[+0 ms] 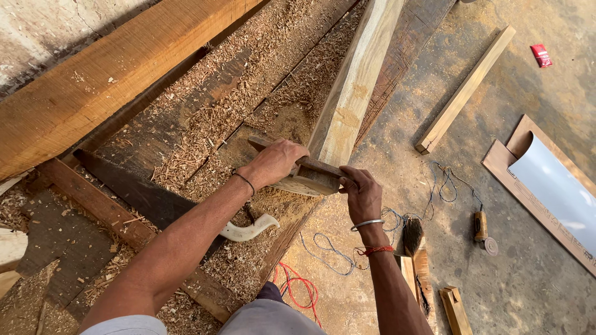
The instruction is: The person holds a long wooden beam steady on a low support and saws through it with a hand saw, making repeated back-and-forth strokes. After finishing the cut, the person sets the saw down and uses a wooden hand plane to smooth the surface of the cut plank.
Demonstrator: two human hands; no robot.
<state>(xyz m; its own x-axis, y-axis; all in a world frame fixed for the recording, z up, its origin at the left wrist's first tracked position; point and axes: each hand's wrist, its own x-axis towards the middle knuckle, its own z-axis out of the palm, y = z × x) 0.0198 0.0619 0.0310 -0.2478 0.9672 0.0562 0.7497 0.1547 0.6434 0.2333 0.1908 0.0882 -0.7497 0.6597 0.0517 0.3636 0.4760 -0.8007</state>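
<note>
A wooden hand plane [308, 175] with a cross handle rests on the near end of a long pale timber beam [357, 80] that runs away from me up the frame. My left hand [273, 162] grips the left side of the plane's handle. My right hand [361, 192] grips its right side, thumb along the body. A dark band circles the left wrist; a metal bangle and red thread circle the right. The beam lies on a dark workbench [155, 149] covered in wood shavings.
A thick brown beam [93, 80] lies at the upper left. A white curved handle [248, 231] sticks out below the bench. On the concrete floor lie a pale wooden batten [465, 90], a brush [411, 236], tangled cords [434, 186], a small power tool [482, 228] and a framed panel [546, 186].
</note>
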